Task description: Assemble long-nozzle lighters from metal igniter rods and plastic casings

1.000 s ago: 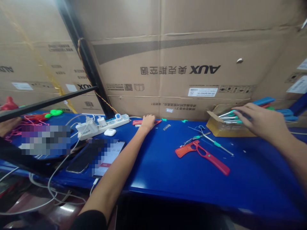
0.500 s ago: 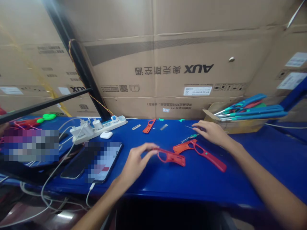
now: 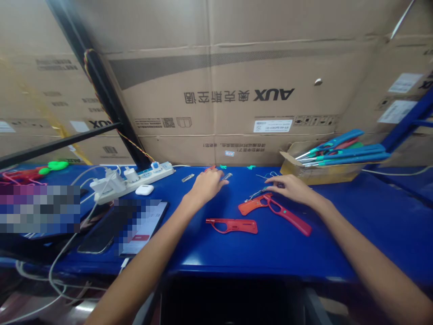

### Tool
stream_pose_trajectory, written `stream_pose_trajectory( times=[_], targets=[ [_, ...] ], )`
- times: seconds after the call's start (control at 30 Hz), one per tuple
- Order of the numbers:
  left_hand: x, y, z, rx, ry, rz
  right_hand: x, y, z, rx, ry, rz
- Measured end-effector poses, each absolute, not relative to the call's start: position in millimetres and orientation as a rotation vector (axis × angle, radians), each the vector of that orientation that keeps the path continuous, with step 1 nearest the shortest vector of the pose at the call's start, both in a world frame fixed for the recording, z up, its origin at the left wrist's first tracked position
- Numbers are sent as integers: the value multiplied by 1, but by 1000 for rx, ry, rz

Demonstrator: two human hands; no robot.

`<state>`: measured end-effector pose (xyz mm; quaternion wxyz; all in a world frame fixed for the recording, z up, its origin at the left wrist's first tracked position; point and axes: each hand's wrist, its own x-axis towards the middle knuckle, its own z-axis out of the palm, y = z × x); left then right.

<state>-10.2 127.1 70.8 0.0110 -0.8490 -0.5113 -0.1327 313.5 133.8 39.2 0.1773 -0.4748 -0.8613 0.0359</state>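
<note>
So the left hand is spread over the back part of the table, fingers bent and thumb out to the side. There's a bit of orange-red plastic peeking out past the fingertips, but honestly I can't tell if they've got hold of it or are just over it. A small clear piece sits right by the thumb.

Right hand has thumb and fingers curled nearly together, with thin wires poking out around the tips. Can't make out whether anything's pinched in there, the fingers hide it.

Just below that hand, an orange shell piece lies up against a long red handle with a loop, flat on the blue table. Nearer the person, on its own, is a red shell half, open loop pointing left.

Along the back there are two green bits and another clear piece. Over on the right, a cardboard box is stuffed with blue-handled tools, metal rods pointing left.

Left side is gadget land: white power strip full of plugs, a little white case, and two phones side by side, one lit up.

Big AUX cartons wall off the back.
</note>
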Motion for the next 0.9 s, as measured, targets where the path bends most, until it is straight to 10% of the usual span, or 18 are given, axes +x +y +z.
stream_pose_trajectory(
  times=[0.9],
  targets=[
    [18, 115, 54, -2973, -1000, -870, 239, 90, 41, -1145, -2075, 433]
  ],
)
